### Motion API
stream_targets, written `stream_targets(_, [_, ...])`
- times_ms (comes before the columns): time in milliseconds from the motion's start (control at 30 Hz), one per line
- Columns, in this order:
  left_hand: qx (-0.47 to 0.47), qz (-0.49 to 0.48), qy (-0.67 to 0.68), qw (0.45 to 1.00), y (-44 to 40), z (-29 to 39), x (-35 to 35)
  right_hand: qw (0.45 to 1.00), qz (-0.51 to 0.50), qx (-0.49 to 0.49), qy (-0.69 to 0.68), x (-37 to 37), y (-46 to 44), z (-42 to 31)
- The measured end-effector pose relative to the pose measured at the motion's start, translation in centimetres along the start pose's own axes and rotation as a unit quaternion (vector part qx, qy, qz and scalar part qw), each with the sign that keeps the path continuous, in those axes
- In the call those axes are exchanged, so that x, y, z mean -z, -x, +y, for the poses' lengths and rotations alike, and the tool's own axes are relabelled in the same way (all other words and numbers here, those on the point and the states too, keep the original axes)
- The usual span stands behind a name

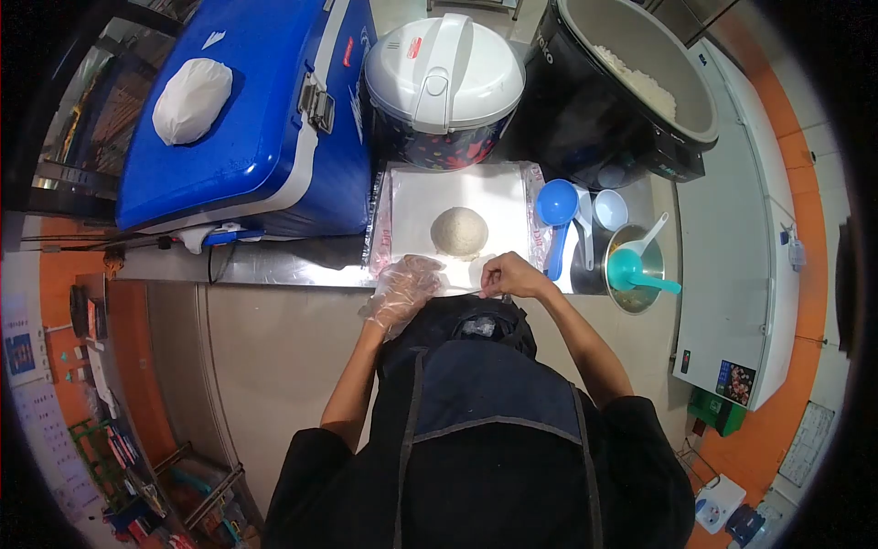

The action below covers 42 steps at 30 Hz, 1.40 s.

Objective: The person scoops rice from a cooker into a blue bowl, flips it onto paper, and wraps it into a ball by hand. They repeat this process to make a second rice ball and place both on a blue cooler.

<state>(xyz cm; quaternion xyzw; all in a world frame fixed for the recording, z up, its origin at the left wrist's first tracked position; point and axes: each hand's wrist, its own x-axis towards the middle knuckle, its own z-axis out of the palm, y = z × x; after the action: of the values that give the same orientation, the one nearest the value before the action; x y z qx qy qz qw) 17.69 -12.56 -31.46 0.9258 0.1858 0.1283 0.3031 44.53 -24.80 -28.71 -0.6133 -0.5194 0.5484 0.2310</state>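
Observation:
A rounded mound of rice (459, 232) lies on a white paper sheet (413, 197) on the metal counter. My left hand (409, 285), in a clear plastic glove, rests at the sheet's near left edge with its fingers curled; what they hold, if anything, is hidden. My right hand (512, 276) is bare and pinches at the near right edge of the sheet, just below the mound. What lies between its fingertips is too small to make out. The two hands are apart, one on each side of the mound's near side.
Behind the sheet stands a white-lidded rice cooker (445, 78). A blue cooler (247, 119) with a white bundle (192, 101) is at left. A large black pot (585, 110) holds rice. Right of the sheet are a blue scoop (557, 202), a small cup (610, 210) and a metal bowl (631, 299) with a turquoise ladle (626, 269).

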Motion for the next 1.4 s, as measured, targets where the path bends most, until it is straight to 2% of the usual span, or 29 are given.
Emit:
stream_targets(67, [0.081,-0.016,0.166,0.983,0.0,-0.8,-1.1,1.000,-0.004,0.006,-0.007,-0.2,0.0,0.2])
stream_targets(133, [0.077,-0.012,0.164,0.983,0.1,-1.2,-1.5,0.993,0.053,0.091,0.059,-1.0,0.0,0.1])
stream_targets(300, [0.091,-0.011,0.161,0.983,-0.3,-0.1,0.1,0.990,0.061,0.106,0.076,-1.7,-0.1,0.0])
stream_targets(367, [0.086,0.011,0.259,0.962,-0.2,0.0,0.5,0.986,0.078,0.121,0.084,-1.9,-0.2,0.0])
stream_targets(467, [0.049,0.026,0.213,0.975,-0.6,0.7,1.7,0.986,0.089,0.100,0.099,-2.3,-0.3,0.1])
stream_targets(600, [0.048,0.027,0.203,0.978,-0.7,1.0,2.0,0.994,0.075,0.060,0.045,-2.2,-0.4,-0.6])
stream_targets(667, [0.141,0.007,0.360,0.922,-0.6,0.4,1.5,0.997,0.066,0.042,0.025,-2.0,-0.5,-0.8])
stream_targets(900, [0.144,-0.031,0.326,0.934,-1.1,0.4,1.5,0.999,0.048,-0.018,-0.018,-1.4,-0.4,-0.8])
stream_targets(967, [0.139,0.003,0.397,0.907,-0.9,0.4,1.1,0.998,0.048,-0.024,-0.019,-1.5,-0.5,-0.7])
stream_targets(1100, [0.125,-0.030,0.303,0.944,-1.1,0.1,1.5,0.998,0.049,-0.024,-0.016,-1.5,-0.4,-0.7])
stream_targets(1167, [0.178,-0.026,0.460,0.870,-1.1,0.0,1.7,0.999,0.049,-0.019,-0.003,-1.5,-0.4,-0.7])
stream_targets(1200, [0.178,-0.026,0.460,0.870,-1.2,0.1,1.6,0.999,0.050,-0.011,-0.003,-1.6,-0.3,-0.7])
stream_targets(1267, [0.162,-0.026,0.359,0.919,-1.2,-0.2,1.0,0.999,0.052,-0.002,-0.004,-1.6,-0.4,-0.7])
stream_targets(1300, [0.162,-0.026,0.359,0.919,-1.1,-0.4,0.8,0.999,0.053,0.011,0.000,-1.5,-0.4,-0.6])
stream_targets(1367, [0.145,0.014,0.535,0.832,-0.7,-0.7,0.7,0.998,0.055,0.025,0.004,-1.6,-0.4,-0.7])
stream_targets(1400, [0.146,0.014,0.535,0.832,-0.7,-1.0,0.6,0.998,0.060,0.021,0.018,-1.7,-0.4,-0.8])
